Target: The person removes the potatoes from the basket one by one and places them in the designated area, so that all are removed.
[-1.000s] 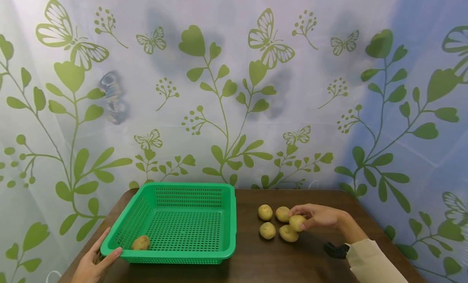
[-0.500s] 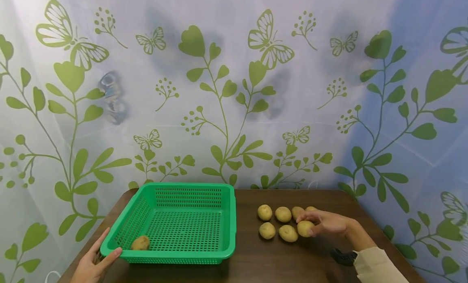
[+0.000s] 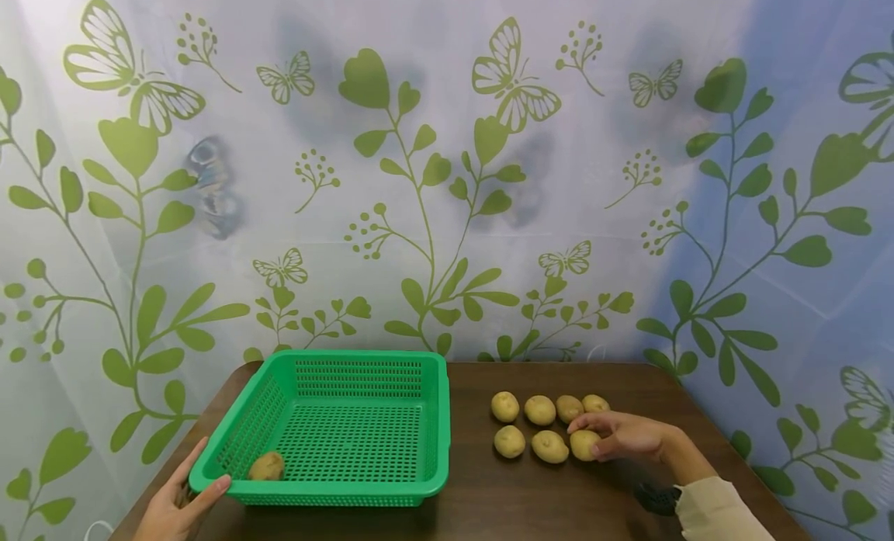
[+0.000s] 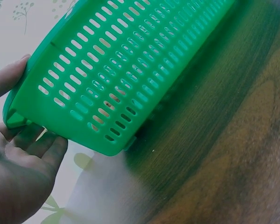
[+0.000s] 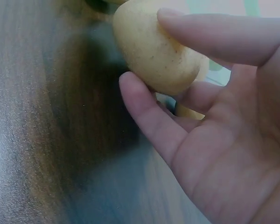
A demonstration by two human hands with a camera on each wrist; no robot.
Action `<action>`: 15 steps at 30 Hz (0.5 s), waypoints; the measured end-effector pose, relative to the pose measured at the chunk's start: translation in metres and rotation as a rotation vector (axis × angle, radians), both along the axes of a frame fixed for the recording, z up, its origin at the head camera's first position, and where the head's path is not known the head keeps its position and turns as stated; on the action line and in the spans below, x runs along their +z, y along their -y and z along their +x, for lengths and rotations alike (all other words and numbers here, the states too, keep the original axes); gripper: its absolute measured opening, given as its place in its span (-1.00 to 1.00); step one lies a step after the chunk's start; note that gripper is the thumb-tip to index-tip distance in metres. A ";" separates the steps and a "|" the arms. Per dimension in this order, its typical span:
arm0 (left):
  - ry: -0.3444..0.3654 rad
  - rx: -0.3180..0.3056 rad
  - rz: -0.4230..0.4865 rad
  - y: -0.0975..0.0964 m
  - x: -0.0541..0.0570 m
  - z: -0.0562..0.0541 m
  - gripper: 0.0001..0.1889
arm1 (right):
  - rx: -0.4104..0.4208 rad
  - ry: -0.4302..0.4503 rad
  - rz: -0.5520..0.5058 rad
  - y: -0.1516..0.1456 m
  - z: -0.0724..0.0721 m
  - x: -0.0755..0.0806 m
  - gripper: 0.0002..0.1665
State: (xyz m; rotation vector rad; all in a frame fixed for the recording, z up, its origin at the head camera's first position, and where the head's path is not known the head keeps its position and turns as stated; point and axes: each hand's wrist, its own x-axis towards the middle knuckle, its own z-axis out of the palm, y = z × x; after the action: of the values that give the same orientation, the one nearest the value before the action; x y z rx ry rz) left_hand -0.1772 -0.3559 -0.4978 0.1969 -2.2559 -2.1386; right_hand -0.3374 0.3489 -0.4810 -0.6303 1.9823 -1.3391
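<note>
A green plastic basket (image 3: 436,479) stands on the left of the table. My left hand (image 3: 178,498) grips its near left corner, thumb over the rim and fingers curled beneath, as the left wrist view shows. Inside that corner lies a single potato (image 3: 267,466). On the right, my right hand (image 3: 632,436) holds a potato (image 5: 156,49) between thumb and fingers, at the right end of the front row. Beside it in that row are an oval potato (image 3: 549,447) and a rounder potato (image 3: 509,442). Behind them runs a second row of several potatoes, including a browner potato (image 3: 569,409).
The dark brown wooden table (image 3: 482,494) reaches back to a pale curtain (image 3: 447,215) printed with green leaves and butterflies. A black strap (image 3: 656,497) hangs at my right wrist, by the beige sleeve (image 3: 719,510).
My right hand has moved right and slightly down with its potato, from over the rows to the front row's right end. Two back-row potatoes came into view. The left hand stays put.
</note>
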 end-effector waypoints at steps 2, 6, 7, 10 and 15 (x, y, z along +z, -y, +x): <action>-0.009 -0.005 0.010 -0.001 0.000 0.000 -0.02 | -0.014 0.005 0.021 0.001 0.002 -0.001 -0.44; -0.040 -0.015 0.054 -0.002 -0.002 -0.001 -0.04 | -0.046 -0.023 0.073 0.002 0.004 0.000 -0.46; -0.040 -0.012 0.060 -0.002 -0.002 -0.001 -0.03 | -0.052 -0.031 0.083 0.002 0.005 0.001 -0.46; -0.047 0.005 0.073 -0.002 -0.003 0.001 -0.03 | -0.058 -0.057 0.107 0.005 0.006 0.003 -0.46; -0.059 0.004 0.056 -0.002 -0.001 0.002 -0.04 | -0.037 -0.096 0.157 0.008 0.005 0.009 -0.41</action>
State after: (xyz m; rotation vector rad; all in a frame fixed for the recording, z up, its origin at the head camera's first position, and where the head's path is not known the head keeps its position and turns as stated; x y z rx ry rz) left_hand -0.1748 -0.3541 -0.4987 0.1372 -2.1640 -2.1770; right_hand -0.3320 0.3405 -0.4725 -0.5959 2.1609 -1.1804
